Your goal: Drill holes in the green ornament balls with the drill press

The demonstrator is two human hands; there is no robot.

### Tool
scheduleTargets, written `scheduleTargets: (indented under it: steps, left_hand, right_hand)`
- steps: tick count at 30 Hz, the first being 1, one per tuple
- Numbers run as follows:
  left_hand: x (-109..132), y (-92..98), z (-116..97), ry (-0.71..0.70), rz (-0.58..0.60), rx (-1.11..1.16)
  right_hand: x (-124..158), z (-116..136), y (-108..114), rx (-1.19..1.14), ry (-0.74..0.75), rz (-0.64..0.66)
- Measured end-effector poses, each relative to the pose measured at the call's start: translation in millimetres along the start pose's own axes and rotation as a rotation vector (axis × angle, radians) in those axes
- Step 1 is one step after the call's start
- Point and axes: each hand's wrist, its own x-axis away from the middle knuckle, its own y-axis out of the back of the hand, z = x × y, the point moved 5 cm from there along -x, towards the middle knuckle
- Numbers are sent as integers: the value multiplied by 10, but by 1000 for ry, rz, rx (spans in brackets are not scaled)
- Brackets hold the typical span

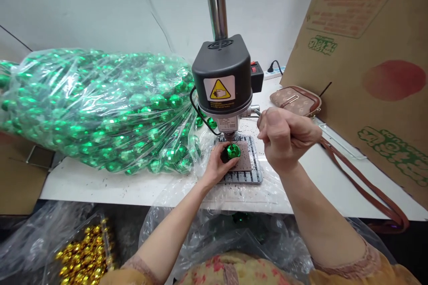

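Note:
A shiny green faceted ball (233, 151) rests on a brown board (246, 162) over the slotted metal base (257, 173) of a small drill press (222, 75). My left hand (217, 163) is closed around the ball from the left, thumb in front, directly below the drill head. To the right of the machine, my right hand (284, 136) makes a fist around the drill press lever (257, 112), most of which is hidden by the fingers. Dark shavings lie scattered on and around the base.
A big clear bag (110, 111) of green balls lies at left. Several loose balls sit behind the base. At right are a patterned purse (296, 100) with a brown strap and a cardboard box (371, 67). Gold balls (85, 254) are low left; plastic sheeting hangs over the front edge.

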Motion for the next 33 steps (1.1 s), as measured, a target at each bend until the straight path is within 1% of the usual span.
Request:
scheduleTargets:
  steps: [7,12,16,21,24,26,29,30,32,33]
  left_hand:
    - [19,-1,-4,-1,-20,39]
    - [24,-8,6,-8,-12,36]
    - [21,-10,11,-4,-9,43]
    - [17,-18,27,16,-15,74]
    - [18,-22,43,34,-25,93]
    - [20,-31,50,37,-26,105]
    - [22,-50,62,55,-38,97]
    - [23,-55,65,72,-47,99]
    - [35,-57,52,116,-73,125]
    - [53,-51,31,138,-92,141]
  right_hand:
    - [54,-21,25,-2,75,0]
    - [129,-39,54,4,120,1]
    - [180,-87,71,-14,127,15]
    - [253,-133,106,-17,159,-9]
    - [301,-121,109,-21,177,21]
    - [278,-84,94,-18,173,39]
    - [93,-26,40,8,82,14]
    - [0,-27,25,15,8,-26]
    - [-182,-44,-36,34,-145,-46]
    - [-260,-48,-62,5,-191,-57]
